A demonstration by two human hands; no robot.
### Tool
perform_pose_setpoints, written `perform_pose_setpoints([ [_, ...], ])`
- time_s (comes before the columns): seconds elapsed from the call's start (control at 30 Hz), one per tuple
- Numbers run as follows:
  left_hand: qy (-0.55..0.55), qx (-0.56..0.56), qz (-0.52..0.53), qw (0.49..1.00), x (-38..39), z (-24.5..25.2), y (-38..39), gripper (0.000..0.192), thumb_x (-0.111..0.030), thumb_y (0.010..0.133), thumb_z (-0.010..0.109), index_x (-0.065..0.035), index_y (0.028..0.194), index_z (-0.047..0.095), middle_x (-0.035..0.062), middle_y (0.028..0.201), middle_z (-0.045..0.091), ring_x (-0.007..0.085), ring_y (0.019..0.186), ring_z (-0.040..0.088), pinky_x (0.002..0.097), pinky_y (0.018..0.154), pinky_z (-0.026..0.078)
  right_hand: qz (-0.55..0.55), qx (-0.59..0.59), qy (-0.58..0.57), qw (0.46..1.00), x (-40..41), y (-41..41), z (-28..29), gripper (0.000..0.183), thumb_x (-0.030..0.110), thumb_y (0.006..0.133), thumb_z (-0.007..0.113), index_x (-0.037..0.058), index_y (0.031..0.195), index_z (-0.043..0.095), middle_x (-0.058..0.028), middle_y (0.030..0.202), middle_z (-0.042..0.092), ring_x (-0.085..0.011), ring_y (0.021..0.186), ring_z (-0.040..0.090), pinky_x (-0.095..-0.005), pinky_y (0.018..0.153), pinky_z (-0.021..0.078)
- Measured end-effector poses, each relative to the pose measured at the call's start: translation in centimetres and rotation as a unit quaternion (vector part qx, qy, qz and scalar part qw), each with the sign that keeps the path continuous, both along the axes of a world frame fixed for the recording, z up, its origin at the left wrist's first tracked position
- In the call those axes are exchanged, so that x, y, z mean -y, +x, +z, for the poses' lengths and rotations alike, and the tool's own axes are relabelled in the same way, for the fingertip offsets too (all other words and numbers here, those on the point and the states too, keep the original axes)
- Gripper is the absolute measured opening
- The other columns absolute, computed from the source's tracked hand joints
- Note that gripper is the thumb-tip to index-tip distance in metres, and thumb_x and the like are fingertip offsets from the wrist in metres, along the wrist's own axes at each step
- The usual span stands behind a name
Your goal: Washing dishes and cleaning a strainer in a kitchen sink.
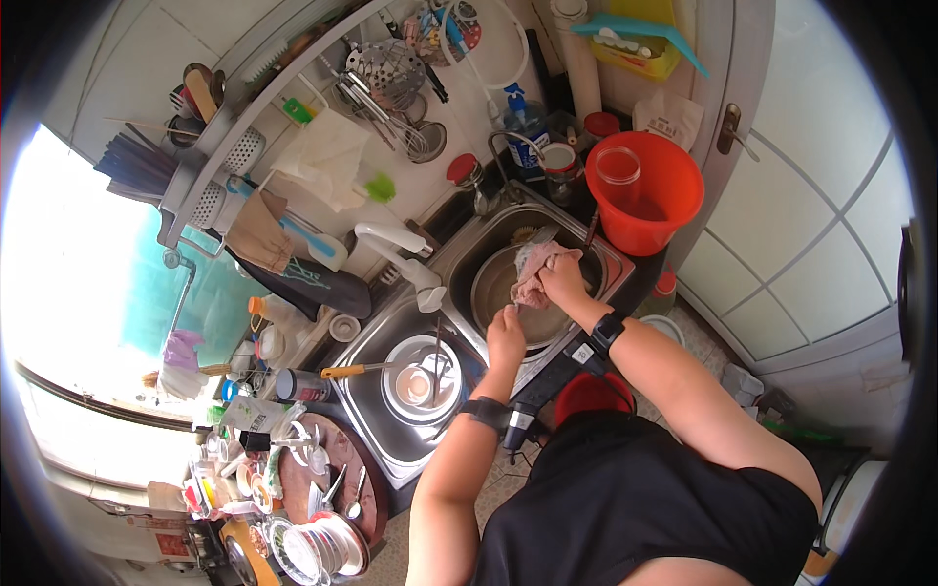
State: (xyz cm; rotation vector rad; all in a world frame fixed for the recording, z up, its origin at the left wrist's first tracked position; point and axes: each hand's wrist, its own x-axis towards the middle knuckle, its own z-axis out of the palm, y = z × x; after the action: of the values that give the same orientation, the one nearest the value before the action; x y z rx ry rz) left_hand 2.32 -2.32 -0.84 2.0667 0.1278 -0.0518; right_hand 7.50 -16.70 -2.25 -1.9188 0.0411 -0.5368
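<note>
My right hand [563, 280] grips a pink cloth [541, 267] above a round metal basin [487, 311] in the right sink bowl [463, 256]. Just below the cloth, my left hand [506, 340] has its fingers closed on a thin item, mostly hidden by fingers and cloth. Something pale and shiny shows at the cloth's upper edge; I cannot tell what it is. Murky water lies in the basin. A brush head [524, 234] rests behind it. In the left sink bowl [359, 417] are white bowls [410, 419], chopsticks [437, 359] and a tool with a yellow handle [352, 371].
A white faucet [399, 256] reaches over the sink divider. Right of the sink stands a red bucket [645, 198] with a clear container inside. At left, a round cutting board [344, 454] carries knives and a spoon, near stacked plates [322, 549]. Utensils [388, 80] hang on the wall.
</note>
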Motion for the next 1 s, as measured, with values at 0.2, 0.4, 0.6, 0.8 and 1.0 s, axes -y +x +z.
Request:
perform_pose_setpoints([
  [0.2,-0.248,-0.181,0.001,0.952,-2.6,1.5,0.2,0.025,-0.024,0.087,0.043,-0.0016,0.092,0.054,0.0003,0.062,0.049,0.0071,0.048,0.043,0.0204,0.041,0.033,-0.049,-0.073,0.168,0.982,2.1,-0.1,-1.7,0.015,0.009,0.071,0.049,-0.0043,0.065,0.047,-0.0163,0.057,0.049,-0.0276,0.056,0.051,-0.0363,0.052,0.0372],
  [0.4,-0.187,-0.132,-0.052,0.972,-3.5,1.7,-0.2,0.019,-0.020,0.087,0.044,-0.0026,0.090,0.052,-0.0005,0.056,0.046,0.0059,0.046,0.041,0.0203,0.040,0.032,0.016,0.001,0.275,0.961,3.7,-0.2,0.7,0.019,0.014,0.078,0.047,-0.0032,0.074,0.052,-0.0124,0.067,0.055,-0.0187,0.066,0.055,-0.0294,0.058,0.0402],
  [0.6,-0.032,0.012,-0.129,0.991,-4.3,-0.6,-0.8,0.017,-0.017,0.085,0.046,-0.0008,0.087,0.052,0.0058,0.058,0.051,0.0153,0.048,0.048,0.0247,0.045,0.036,0.050,0.126,0.055,0.989,1.5,-1.4,3.3,0.018,0.017,0.075,0.050,0.0004,0.080,0.056,-0.0158,0.078,0.057,-0.0315,0.074,0.055,-0.0375,0.068,0.0423],
  [0.8,0.163,0.096,-0.145,0.971,-2.2,2.9,-3.6,0.016,-0.018,0.081,0.050,-0.0018,0.082,0.052,0.0194,0.069,0.055,0.0370,0.066,0.054,0.0383,0.056,0.042,0.034,-0.006,-0.106,0.994,-0.1,-2.2,3.0,0.023,0.023,0.075,0.049,0.0035,0.083,0.058,-0.0203,0.084,0.057,-0.0377,0.079,0.053,-0.0421,0.070,0.0426],
  [1.0,0.186,0.135,-0.144,0.963,-2.6,3.9,-5.1,0.014,-0.017,0.080,0.052,-0.0034,0.081,0.052,0.0204,0.064,0.054,0.0386,0.064,0.053,0.0425,0.053,0.041,0.051,-0.173,0.158,0.971,2.8,2.2,0.3,0.033,0.026,0.077,0.046,-0.0045,0.082,0.056,-0.0271,0.079,0.055,-0.0383,0.076,0.054,-0.0408,0.064,0.0427],
])
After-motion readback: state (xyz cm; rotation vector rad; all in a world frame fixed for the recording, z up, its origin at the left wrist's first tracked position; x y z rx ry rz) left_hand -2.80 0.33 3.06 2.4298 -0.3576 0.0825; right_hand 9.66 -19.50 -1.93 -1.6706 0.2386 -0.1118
